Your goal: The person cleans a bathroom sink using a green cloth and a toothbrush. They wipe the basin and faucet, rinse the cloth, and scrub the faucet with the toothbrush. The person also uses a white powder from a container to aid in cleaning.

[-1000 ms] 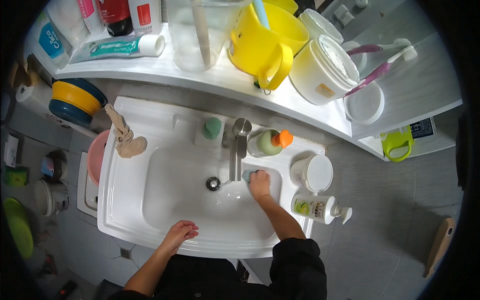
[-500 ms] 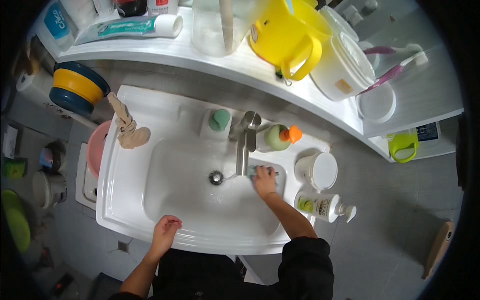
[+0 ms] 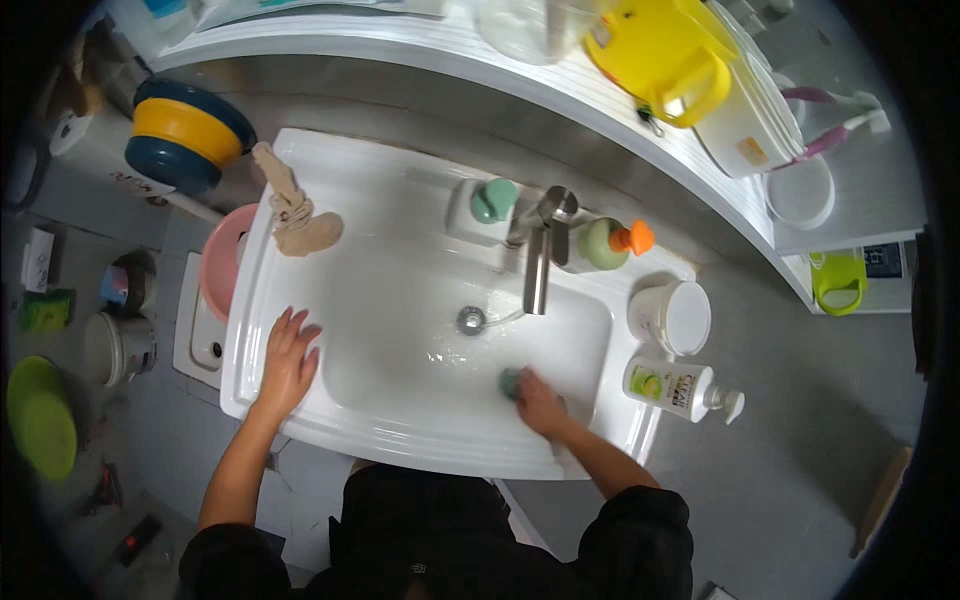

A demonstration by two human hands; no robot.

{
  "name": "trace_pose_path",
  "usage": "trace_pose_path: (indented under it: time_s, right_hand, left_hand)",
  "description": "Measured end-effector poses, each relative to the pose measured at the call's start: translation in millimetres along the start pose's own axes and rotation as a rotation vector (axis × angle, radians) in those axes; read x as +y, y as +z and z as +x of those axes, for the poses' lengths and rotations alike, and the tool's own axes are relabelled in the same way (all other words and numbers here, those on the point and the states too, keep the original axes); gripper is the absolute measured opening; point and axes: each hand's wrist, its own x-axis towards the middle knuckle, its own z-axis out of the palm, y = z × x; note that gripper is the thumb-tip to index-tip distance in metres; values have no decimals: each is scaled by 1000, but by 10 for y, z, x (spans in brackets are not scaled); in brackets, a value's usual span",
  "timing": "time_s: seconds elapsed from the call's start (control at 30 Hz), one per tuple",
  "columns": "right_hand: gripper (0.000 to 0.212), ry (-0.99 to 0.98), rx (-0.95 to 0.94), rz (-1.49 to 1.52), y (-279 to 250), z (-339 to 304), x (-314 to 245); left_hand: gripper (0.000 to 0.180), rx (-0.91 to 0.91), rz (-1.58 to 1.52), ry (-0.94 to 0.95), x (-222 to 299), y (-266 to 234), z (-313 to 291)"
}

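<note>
My right hand [image 3: 541,402] presses a dull green cleaning cloth [image 3: 511,383] against the basin wall, near the front right of the white sink [image 3: 400,240]. The fingers close over the cloth and hide most of it. Water runs in a thin stream from the metal faucet [image 3: 537,270] towards the round drain [image 3: 471,320], and drops glisten around it. My left hand [image 3: 288,365] lies on the sink's left rim with its fingers apart and nothing in them. Beyond it, a crumpled beige stocking-like cloth [image 3: 303,233] rests on the rim.
Behind the faucet stand a green-capped dispenser [image 3: 493,201] and an orange-pump bottle [image 3: 606,244]. A white tub [image 3: 670,316] and a white pump bottle [image 3: 670,388] line the right rim. Overhead, a curved shelf [image 3: 400,60] bears a yellow mug [image 3: 660,50]. A pink basin [image 3: 220,262] sits left.
My right hand has moved from beside the faucet towards the front of the basin, taking the cloth along. My left hand has come onto the left rim and spread its fingers. The view has shifted.
</note>
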Motion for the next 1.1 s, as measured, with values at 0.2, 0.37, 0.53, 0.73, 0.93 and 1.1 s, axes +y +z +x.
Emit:
trace_pose_path:
  time_s: [0.2,0.37,0.53,0.73,0.93,1.1]
  right_hand:
    - [30,-376,9,406,715,1101,-1207]
    - [31,144,400,-3,730,2041,-1201]
    - [34,146,282,-409,320,1784,-1096]
    - [35,517,425,219,569,2438,-1423]
    - [28,66,455,445,524,2463,-1992]
    - [32,-215,194,821,736,1831,-2118]
  left_hand:
    - [33,-26,116,28,-107,103,43]
    - [36,-10,81,29,-126,96,11]
    - [35,0,61,-25,-172,112,-49]
    - [32,-5,74,-32,-126,82,13]
    - [32,18,71,-38,-147,81,-21]
    - [30,86,-59,-95,-172,171,-16]
